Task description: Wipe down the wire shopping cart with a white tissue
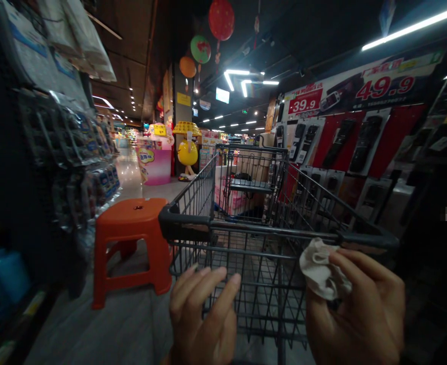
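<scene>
A wire shopping cart (254,226) is filling the middle of the view, its thin dark bars forming an open grid and its near rim (284,230) ending in thick corner guards (185,223). Packaged goods (366,134) are hanging to its right, some glossy under clear plastic. An orange stool (132,220) is standing just left of the cart, its molded seat showing rounded corners and a small hole. The right hand (364,304) is curling before the near rim, thumb and fingers pinching a crumpled tissue (320,268). The left hand (204,314) is hovering before the grid, fingers bent and slightly spread, with nothing showing in their grip. The step in hand is seemingly handling the tissue beside the rim; working there would be calling for a firm pinch and a flatter fold facing the bar. The tissue is sitting near the rim's right end, its off-white folds looking soft, matte and loosely bunched; whether they are touching the bar, I cannot tell.
</scene>
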Demonstrator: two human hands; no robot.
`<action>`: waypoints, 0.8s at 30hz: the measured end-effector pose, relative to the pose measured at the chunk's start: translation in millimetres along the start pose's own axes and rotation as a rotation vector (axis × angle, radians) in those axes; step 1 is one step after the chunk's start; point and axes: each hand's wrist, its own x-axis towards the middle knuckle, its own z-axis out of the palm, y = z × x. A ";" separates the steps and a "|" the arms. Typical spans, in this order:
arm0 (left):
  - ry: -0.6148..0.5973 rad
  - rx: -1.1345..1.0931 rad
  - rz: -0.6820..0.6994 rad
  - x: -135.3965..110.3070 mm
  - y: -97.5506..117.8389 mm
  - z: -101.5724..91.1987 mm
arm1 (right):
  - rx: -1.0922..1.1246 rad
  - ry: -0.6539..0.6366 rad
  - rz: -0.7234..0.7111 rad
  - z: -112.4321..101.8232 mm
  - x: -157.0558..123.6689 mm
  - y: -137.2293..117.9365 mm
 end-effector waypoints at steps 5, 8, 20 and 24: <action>-0.066 0.115 0.110 48.0 -32.1 -4.3 | 0.055 -0.172 -0.104 9.5 -10.4 -15.3; -0.206 0.151 0.207 68.6 -51.0 -5.0 | 0.053 -0.253 -0.151 15.3 -28.2 -19.6; -0.322 0.055 0.321 80.6 -78.3 -5.7 | 0.005 -0.203 -0.193 -16.1 -15.1 35.5; -0.332 0.036 0.291 81.3 -73.8 -7.1 | -0.011 -0.096 -0.087 2.6 -4.2 3.5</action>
